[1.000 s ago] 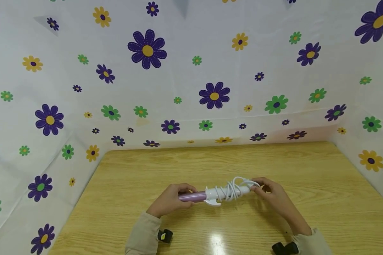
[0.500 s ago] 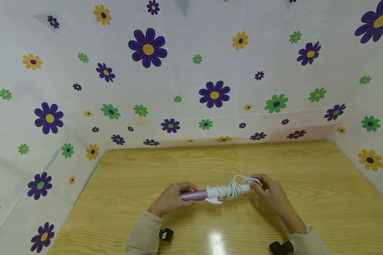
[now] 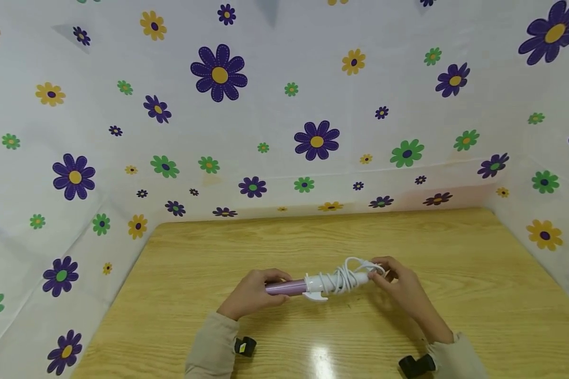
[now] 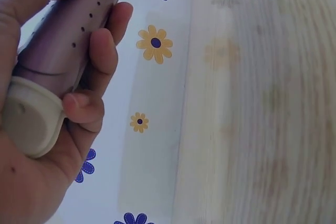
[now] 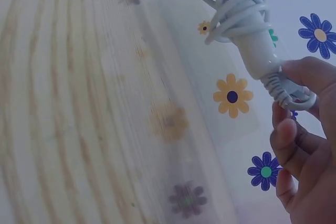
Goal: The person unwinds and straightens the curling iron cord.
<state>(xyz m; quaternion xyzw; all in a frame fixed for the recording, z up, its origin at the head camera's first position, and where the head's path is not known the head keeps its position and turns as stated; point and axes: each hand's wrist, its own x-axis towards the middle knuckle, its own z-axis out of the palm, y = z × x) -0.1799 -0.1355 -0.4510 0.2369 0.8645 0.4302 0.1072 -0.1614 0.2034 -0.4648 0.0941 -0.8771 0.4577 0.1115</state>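
Note:
A curling iron [image 3: 315,284] is held level above the table between both hands, its clip lever on the near side. My left hand [image 3: 255,293] grips the purple barrel, fingers curled round it. In the left wrist view the barrel [image 4: 63,43] shows a row of small dark holes, and its pale end cap [image 4: 32,118] lies against the palm. White cord [image 5: 237,11] is wound in loose coils about the white handle [image 5: 256,53]. At the handle's end, my right hand [image 3: 404,287] pinches the cord by its ribbed sleeve [image 5: 275,89].
A wood-grain table [image 3: 208,247] lies below, with white flower-printed sheeting [image 3: 265,116] rising behind it and along both sides. Black wrist cameras, one on the left [image 3: 246,347] and one on the right [image 3: 416,366], sit at the beige sleeves.
The right hand and the handle end of the curling iron have risen slightly, tilting it a little more. The left hand keeps its grip on the barrel, and the cord stays wound.

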